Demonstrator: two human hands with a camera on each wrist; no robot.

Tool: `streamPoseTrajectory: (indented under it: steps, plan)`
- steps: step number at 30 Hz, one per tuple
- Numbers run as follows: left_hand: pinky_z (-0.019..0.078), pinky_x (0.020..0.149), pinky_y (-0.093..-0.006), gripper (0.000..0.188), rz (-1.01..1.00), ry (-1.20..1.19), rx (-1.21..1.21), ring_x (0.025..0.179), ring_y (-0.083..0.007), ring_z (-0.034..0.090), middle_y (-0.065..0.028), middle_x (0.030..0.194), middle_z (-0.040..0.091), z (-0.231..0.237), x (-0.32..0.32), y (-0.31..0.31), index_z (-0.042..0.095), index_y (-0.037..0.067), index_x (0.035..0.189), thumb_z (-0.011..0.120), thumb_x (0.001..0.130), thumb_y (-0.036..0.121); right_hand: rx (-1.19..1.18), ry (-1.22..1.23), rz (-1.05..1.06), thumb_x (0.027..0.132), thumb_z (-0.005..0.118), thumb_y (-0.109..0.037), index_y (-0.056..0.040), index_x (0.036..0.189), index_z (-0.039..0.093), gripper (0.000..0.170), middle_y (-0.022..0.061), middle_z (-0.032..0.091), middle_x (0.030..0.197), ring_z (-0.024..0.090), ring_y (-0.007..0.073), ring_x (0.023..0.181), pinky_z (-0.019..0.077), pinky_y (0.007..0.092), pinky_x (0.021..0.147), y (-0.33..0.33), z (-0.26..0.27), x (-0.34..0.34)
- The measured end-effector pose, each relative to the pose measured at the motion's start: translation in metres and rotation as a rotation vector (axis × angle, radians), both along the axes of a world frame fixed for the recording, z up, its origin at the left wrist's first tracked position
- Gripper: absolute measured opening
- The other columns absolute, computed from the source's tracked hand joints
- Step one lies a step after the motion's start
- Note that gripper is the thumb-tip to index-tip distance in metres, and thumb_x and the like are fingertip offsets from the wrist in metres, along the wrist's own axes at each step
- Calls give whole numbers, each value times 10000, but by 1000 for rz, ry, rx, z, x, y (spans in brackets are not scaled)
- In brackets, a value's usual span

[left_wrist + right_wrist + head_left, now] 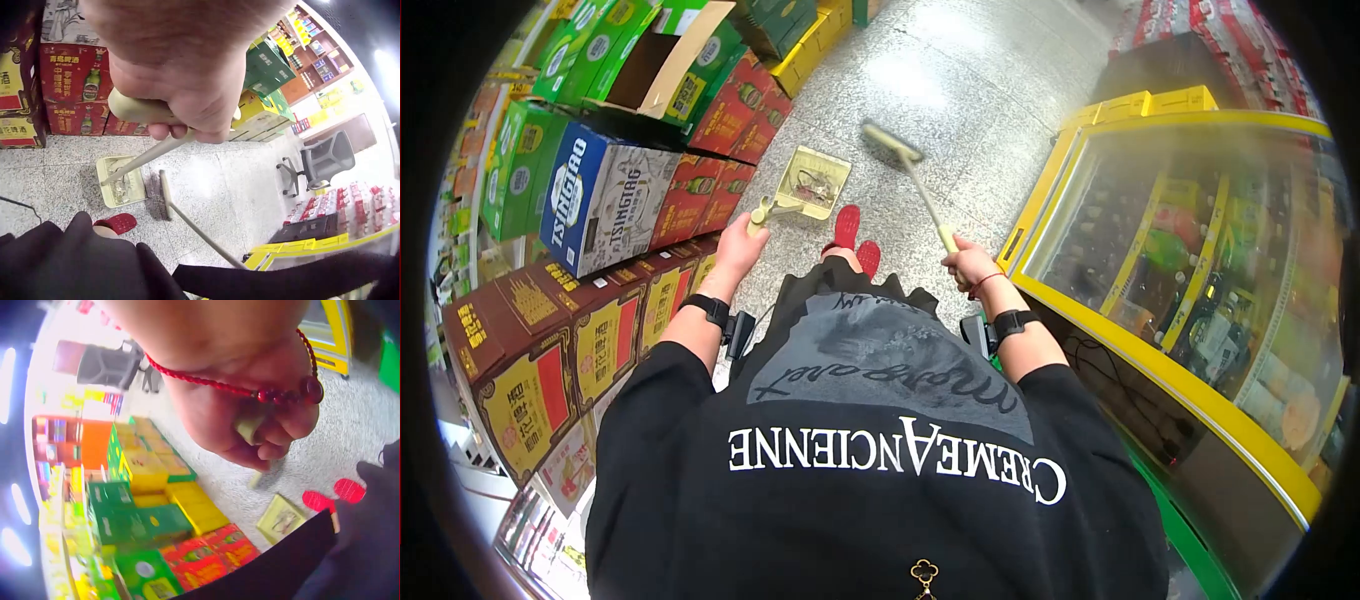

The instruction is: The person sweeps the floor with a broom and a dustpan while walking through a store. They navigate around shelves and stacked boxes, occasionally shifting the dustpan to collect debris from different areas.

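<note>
The left hand (743, 250) (181, 94) grips the handle of a pale yellow dustpan (814, 180) (119, 194), which lies on the floor with debris inside. Curled round the broom's pale stick, the right hand (974, 266) (250, 406) wears a red cord bracelet (212, 384). The broom head (891, 143) (165, 195) is on the floor to the right of the dustpan in the head view, apart from it. In the right wrist view the dustpan (281, 520) shows below the hand, and the broom head is hidden.
Stacked beer cartons (615, 200) line the left side. A yellow-framed glass cooler (1180, 290) stands on the right. Red shoes (847, 227) are just below the dustpan. A grey office chair (328, 159) and red-and-white packs (350, 209) are farther off.
</note>
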State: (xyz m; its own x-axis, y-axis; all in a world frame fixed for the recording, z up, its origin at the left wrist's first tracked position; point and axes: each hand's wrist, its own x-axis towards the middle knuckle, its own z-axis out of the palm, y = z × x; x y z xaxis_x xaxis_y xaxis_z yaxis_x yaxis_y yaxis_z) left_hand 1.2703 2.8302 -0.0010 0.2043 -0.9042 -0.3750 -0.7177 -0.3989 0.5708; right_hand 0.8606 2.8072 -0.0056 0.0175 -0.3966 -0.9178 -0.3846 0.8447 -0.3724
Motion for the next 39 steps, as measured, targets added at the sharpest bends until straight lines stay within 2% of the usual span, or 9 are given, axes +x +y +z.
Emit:
streamPoseTrajectory:
  steps: [8,12,16,20,24,26,31,35,39]
  plan:
    - [462,786,-426,357,-181,-28,21,920,-365,590,-211,944,623,8,-32,-72,569,33,1018,599,742,256,46,-295,-280,803,550,-38,-148,1409,324,656,-24,451,603,334,45,410,242,206,364,35,63,-40]
    - [465,779,-424,348,-254,18,46,912,-364,592,-205,926,624,5,-42,-108,569,51,1018,598,747,266,-60,-213,-510,776,582,-69,-107,1380,371,641,-35,445,589,357,60,411,285,225,363,51,79,-71]
    - [467,759,-420,321,-340,29,91,898,-362,593,-208,910,622,4,-54,-150,572,68,1003,595,751,266,-123,-105,-599,804,544,-93,-173,1402,341,637,-44,413,582,371,64,418,300,227,348,30,64,-101]
    - [469,746,-418,304,-437,0,116,871,-356,594,-192,891,621,11,-72,-193,578,67,982,596,753,267,-68,-135,-952,833,517,-109,-149,1152,503,321,-32,431,584,397,79,422,309,215,344,-21,31,-120]
    - [468,762,-432,294,-514,-38,152,892,-360,590,-190,903,623,16,-87,-233,573,69,963,602,752,272,50,-205,-1103,834,530,-116,-171,929,487,118,-29,477,611,414,72,435,334,209,350,-64,2,-119]
    - [464,770,-443,296,-519,49,84,899,-366,588,-189,914,626,14,-94,-251,571,71,959,602,752,280,41,-115,-948,812,559,-97,-169,915,484,147,-31,478,604,416,78,444,327,221,365,-73,-3,-101]
    - [463,782,-448,319,-572,32,221,901,-370,588,-195,915,628,13,-111,-287,581,77,979,599,746,293,128,-161,-630,784,564,-62,-212,1351,401,609,-28,436,611,368,68,431,299,233,365,-77,42,-55]
    - [465,791,-446,318,-603,23,179,909,-369,588,-188,925,630,-4,-120,-306,586,82,982,599,743,292,72,-226,-593,780,567,-63,-104,1391,345,652,-32,434,606,361,63,426,286,217,362,-88,75,-43]
    - [464,791,-445,328,-627,26,182,907,-368,588,-185,927,630,4,-126,-323,587,84,997,601,744,292,31,-247,-647,778,573,-66,-88,1387,353,648,-35,431,593,377,66,422,289,214,357,-84,95,-47]
